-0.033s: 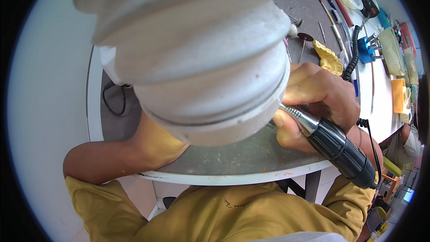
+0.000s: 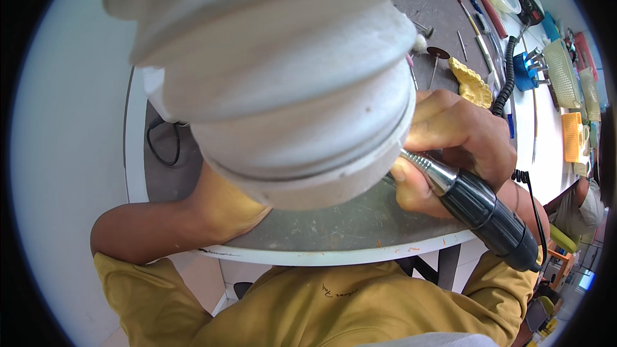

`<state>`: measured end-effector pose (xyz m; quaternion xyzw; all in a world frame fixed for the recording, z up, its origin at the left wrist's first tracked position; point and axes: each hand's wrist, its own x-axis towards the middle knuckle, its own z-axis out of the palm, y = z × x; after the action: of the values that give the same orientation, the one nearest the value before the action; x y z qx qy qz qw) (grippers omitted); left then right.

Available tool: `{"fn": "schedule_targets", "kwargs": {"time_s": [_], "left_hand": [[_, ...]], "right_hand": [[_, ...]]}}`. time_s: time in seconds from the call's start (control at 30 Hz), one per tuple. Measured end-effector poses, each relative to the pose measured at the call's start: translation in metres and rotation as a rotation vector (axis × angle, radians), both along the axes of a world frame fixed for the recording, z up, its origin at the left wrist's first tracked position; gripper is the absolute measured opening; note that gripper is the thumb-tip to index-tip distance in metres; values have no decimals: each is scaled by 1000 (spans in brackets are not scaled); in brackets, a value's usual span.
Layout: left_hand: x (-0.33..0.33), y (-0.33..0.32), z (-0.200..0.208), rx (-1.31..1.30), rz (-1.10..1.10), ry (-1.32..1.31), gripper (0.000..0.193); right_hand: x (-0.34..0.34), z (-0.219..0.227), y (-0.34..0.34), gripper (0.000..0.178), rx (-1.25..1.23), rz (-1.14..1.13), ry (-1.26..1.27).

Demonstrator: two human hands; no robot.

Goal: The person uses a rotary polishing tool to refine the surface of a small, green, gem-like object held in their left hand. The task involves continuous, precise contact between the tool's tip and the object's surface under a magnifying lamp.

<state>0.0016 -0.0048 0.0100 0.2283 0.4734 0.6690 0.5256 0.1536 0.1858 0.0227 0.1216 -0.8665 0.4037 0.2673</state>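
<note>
My right hand (image 2: 466, 138) is closed around a rotary handpiece (image 2: 485, 209) with a ribbed black body and a silver front end. Its tip passes behind the white corrugated hose (image 2: 276, 83), which fills the upper middle of the view. My left hand (image 2: 234, 209) reaches in from the left, with only the wrist and heel showing. The hose hides its fingers and anything they may hold. Just beyond my right hand lies a yellow dental cast (image 2: 471, 83). A dark disc on a thin shank (image 2: 438, 54) is beside it.
Along the right side of the grey table mat (image 2: 321, 228) are brushes (image 2: 477, 33), a coiled black cord (image 2: 508, 77) and a blue holder with metal bits (image 2: 528, 71). Farther right stand a pale basket (image 2: 561, 74) and an orange basket (image 2: 571, 136). Another person's arm (image 2: 578, 196) shows at the right edge.
</note>
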Motion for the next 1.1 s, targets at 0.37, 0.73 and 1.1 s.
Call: {"fn": "schedule_targets", "kwargs": {"time_s": [0.37,0.73,1.1], "left_hand": [[0,-1,0,-2,-13,5,30],[0,-1,1,-5,-18,3,30],[0,-2,1,-1,-24,3,30]], "right_hand": [[2,0,-1,27,-46,-1,-19],[1,2,1,26,-33,22,-22],[3,0,1,25,-62,18,-28]]}}
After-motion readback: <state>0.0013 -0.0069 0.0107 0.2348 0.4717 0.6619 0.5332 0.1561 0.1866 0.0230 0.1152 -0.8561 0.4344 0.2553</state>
